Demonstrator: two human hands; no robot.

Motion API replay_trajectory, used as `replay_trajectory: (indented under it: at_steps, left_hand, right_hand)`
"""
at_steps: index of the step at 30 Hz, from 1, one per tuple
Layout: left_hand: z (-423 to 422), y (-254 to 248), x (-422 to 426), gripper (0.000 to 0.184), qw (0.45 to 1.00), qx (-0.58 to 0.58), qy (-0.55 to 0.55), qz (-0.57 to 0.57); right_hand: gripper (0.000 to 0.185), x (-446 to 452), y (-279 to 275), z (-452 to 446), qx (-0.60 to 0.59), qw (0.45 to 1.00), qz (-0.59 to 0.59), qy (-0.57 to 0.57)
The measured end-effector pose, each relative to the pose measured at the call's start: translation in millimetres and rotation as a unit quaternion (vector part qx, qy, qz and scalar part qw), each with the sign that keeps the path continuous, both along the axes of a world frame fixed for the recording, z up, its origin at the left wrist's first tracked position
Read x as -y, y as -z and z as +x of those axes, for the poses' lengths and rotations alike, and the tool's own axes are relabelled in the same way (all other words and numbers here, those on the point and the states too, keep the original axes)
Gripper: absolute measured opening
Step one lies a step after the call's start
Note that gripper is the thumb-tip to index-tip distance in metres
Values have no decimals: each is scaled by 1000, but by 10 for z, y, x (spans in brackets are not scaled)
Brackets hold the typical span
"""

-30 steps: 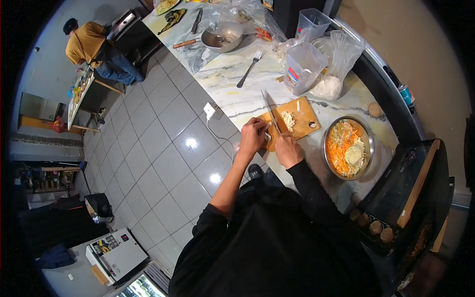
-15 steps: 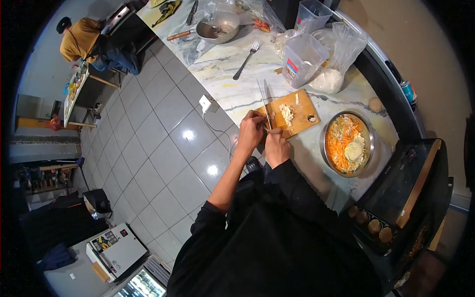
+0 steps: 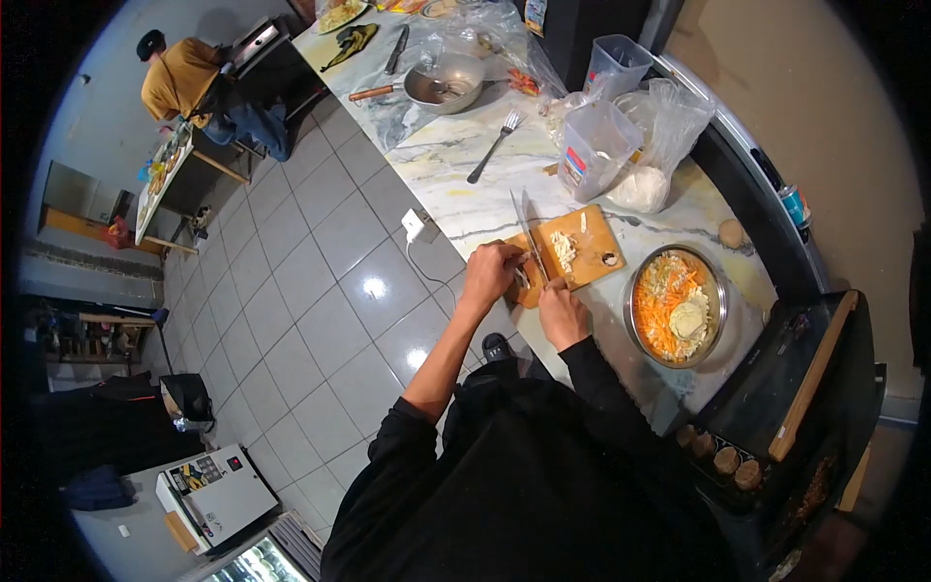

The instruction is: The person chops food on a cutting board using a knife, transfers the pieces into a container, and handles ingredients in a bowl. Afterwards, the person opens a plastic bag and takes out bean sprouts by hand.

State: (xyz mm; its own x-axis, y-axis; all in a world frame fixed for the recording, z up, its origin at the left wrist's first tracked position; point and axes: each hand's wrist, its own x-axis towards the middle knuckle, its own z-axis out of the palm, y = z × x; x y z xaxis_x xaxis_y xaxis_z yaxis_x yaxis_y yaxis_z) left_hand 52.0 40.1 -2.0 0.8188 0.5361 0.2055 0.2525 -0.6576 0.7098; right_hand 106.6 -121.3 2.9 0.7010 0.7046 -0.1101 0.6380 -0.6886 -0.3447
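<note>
My right hand [image 3: 562, 315] grips a kitchen knife [image 3: 532, 238] by its handle. The blade points away from me over the wooden cutting board [image 3: 603, 229]. Beside the blade, my left hand [image 3: 491, 274] is closed at the board's left edge, fingertips bent together; what they hold is hidden. Pale slivers lie near those fingers. A small heap of chopped pale food [image 3: 563, 249] sits on the board right of the knife, with a small dark-edged piece [image 3: 609, 259] near the right edge. Right of the board stands a metal bowl [image 3: 631, 325] of shredded carrot and other pale shreds.
Farther back are a fork [image 3: 495, 147], a saucepan [image 3: 444, 85], another knife [image 3: 397, 49], plastic containers [image 3: 593, 145] and a bag of dough [image 3: 640, 189]. A black appliance [image 3: 766, 388] stands at right. Across the tiled floor, a person [image 3: 184, 82] sits by a small table.
My right hand has drawn slightly back and right with the knife, away from my left fingers, uncovering slivers on the board. The whole view has shifted a little.
</note>
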Motion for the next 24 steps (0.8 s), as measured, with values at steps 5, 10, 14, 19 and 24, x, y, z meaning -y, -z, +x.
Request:
replay_trajectory:
  at_steps: [5, 10, 14, 19, 24]
  left_hand:
    - [30, -48, -10, 14, 999, -46, -18, -5]
    - [20, -30, 40, 14, 999, 0, -12, -33]
    - [-20, -61, 116, 14, 1000, 7, -7, -25]
    - [-14, -92, 203, 17, 998, -3, -21, -58]
    - [23, -64, 190, 16, 997, -1, -8, -78]
  right_hand:
    - [29, 123, -132, -52, -16, 1000, -14, 11]
    - [33, 240, -136, -2, -72, 997, 9, 32]
    - [33, 262, -131, 5, -116, 989, 88, 24]
    - [28, 207, -193, -24, -135, 988, 81, 6]
    - [23, 129, -333, -65, -135, 990, 31, 39]
